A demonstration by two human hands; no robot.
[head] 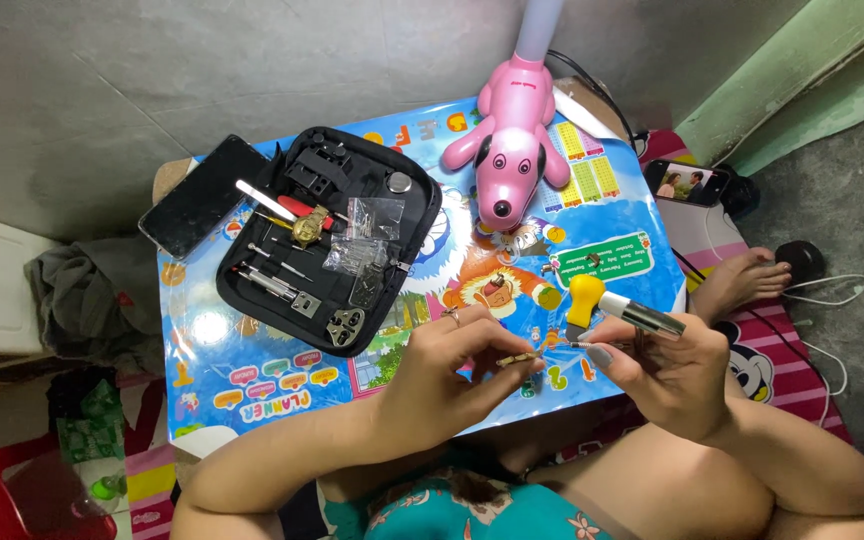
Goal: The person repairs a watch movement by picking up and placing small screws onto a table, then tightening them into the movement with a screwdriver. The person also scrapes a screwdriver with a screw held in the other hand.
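My left hand point(452, 365) pinches a small gold-coloured watch part point(518, 358) between thumb and fingers, just above the near edge of a blue cartoon-printed table point(252, 350). My right hand point(657, 365) grips a thin metal tool with a silver handle point(642, 317), its fine tip point(564, 345) touching the end of the gold part. A yellow rubber ball tool point(584, 293) stands on the table just behind the right hand. An open black tool case point(327, 240) with screwdrivers, small bags and a gold watch body lies to the left.
A pink dog-shaped lamp point(509, 140) stands at the table's far side. One dark phone point(202, 195) lies at the left corner and a lit phone point(687, 183) to the right. Cables, my bare foot point(742, 280) and a red stool point(12, 495) surround the table.
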